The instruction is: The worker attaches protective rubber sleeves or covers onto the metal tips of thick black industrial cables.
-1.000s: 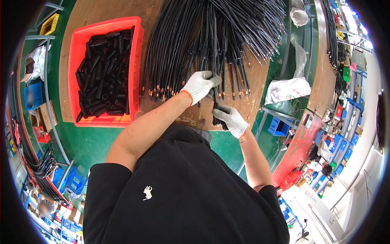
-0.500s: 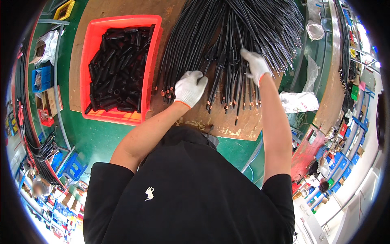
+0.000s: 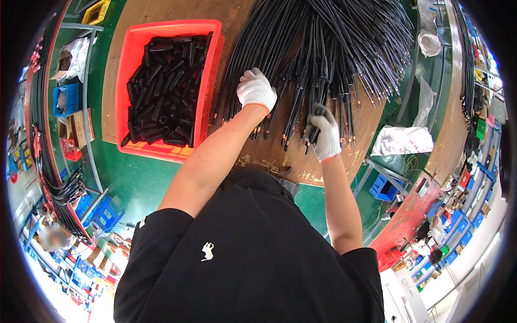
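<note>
A large fan of black cables point(image 3: 328, 32) with copper-coloured ends lies on the brown table, and several carry thicker black sleeves partway along. My left hand point(image 3: 256, 90), in a white knitted glove, curls closed over the cables on the left of the bundle. Its fingertips are partly hidden, so its hold is hard to see. Near the cable ends, closer to me, my right hand point(image 3: 326, 134) is wrapped round a thick dark piece that looks like a black sleeve point(image 3: 319, 111). That glove has greyish fingers.
Left of the cables stands a red bin point(image 3: 121, 102) full of ribbed black sleeves point(image 3: 167, 86). The table point(image 3: 301, 171) ends just in front of me. A white plastic bag point(image 3: 401, 141) lies right of it. Racks and a blue bin point(image 3: 65, 99) stand along the left side.
My right hand has come down and left from among the cables to their ends, closing round a dark piece. My left hand has moved up along the cables and curled further.
</note>
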Demonstrator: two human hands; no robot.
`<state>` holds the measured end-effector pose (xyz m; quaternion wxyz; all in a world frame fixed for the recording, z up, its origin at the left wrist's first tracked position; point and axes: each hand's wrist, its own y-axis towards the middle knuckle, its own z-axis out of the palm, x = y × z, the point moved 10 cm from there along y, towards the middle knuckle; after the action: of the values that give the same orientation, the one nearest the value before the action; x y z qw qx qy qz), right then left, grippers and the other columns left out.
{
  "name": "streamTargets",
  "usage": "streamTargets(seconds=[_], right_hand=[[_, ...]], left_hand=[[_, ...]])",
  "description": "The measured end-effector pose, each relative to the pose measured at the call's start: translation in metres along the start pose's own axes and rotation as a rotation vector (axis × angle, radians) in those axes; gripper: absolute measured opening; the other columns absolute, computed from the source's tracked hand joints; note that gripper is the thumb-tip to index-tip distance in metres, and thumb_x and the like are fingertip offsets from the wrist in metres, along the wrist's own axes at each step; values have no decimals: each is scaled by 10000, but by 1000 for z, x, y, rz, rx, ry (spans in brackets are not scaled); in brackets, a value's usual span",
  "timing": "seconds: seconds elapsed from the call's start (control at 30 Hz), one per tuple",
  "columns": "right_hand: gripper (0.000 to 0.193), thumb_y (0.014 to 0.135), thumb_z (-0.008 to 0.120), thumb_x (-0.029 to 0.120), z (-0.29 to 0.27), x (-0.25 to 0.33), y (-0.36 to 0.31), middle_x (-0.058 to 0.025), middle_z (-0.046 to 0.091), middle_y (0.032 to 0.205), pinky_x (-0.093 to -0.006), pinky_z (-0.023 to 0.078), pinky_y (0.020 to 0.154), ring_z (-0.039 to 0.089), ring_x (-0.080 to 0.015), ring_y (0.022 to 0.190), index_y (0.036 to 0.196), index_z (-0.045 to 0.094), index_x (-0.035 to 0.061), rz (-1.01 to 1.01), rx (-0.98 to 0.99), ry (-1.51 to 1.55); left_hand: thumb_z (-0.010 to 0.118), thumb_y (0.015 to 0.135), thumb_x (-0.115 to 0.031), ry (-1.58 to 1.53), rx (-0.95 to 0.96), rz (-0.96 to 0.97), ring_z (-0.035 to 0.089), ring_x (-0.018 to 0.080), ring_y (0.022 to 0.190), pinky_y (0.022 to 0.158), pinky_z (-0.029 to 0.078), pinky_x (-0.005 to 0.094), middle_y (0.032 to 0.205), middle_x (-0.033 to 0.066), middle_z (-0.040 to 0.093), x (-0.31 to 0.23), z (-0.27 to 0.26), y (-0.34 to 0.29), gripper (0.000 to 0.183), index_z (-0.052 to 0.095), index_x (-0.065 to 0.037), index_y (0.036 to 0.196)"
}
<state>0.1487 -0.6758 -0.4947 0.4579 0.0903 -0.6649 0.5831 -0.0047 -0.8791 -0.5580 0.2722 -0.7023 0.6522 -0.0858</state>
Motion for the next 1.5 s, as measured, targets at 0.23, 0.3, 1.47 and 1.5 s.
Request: streamTargets(seconds=[0.23, 0.3, 1.47, 1.5], right_hand=[[447, 937, 599, 67, -61, -82, -46, -109, 691, 917, -376, 585, 566, 674, -198, 679, 1383, 603, 39, 103, -64, 255], [432, 941, 553, 47, -63, -98, -54, -144, 703, 931, -403, 619, 638, 702, -248, 715, 1372, 576, 19, 131, -7, 319], [356, 1076, 696, 300, -49, -141, -90, -86, 745, 976, -301, 517, 597, 646, -143, 720, 1349, 617, 84, 184, -124, 313], [351, 1074, 702, 305, -40, -136, -84, -70, 738, 955, -297, 512, 592, 644, -131, 710, 1343, 642, 88, 137, -136, 315]], left_hand=[[810, 887, -226, 179, -161, -77, 679, 281, 1135, 954, 607, 388, 1291, 156, 616, -15, 3, 3, 608, 565, 9, 1391], [806, 892, -223, 197, -214, -122, 678, 277, 1134, 951, 607, 388, 1293, 152, 616, -15, 14, 5, 608, 561, 12, 1396], [771, 833, -200, -193, 76, -99, 736, 403, 1215, 1018, 600, 495, 1289, 252, 745, -4, 1, 26, 461, 719, -5, 1248], [763, 818, -183, -266, 181, -43, 719, 418, 1244, 1039, 586, 498, 1315, 263, 741, -1, 10, 33, 459, 734, 18, 1230]])
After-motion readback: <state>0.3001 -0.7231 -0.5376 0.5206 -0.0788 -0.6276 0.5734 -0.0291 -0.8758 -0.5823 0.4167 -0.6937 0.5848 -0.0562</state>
